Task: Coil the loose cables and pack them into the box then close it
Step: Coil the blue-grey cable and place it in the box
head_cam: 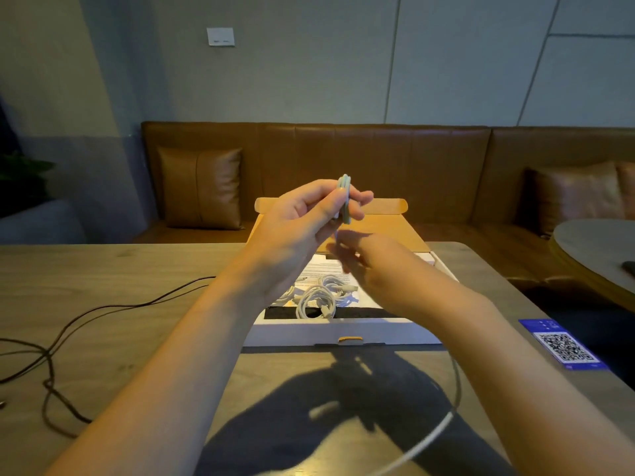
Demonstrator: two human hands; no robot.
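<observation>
My left hand is raised above the open box and pinches a small coil of white cable, seen edge-on. My right hand is blurred just below the coil; whether it grips the cable I cannot tell. The cable's loose tail sweeps in an arc over the table at the lower right. Inside the box lie coiled white cables on a printed sheet. The box's brown lid stands open at the back. A dark cable lies loose on the table to the left.
The wooden table carries a blue QR-code card at the right. Behind it runs a brown leather bench with cushions. A round table stands at the far right.
</observation>
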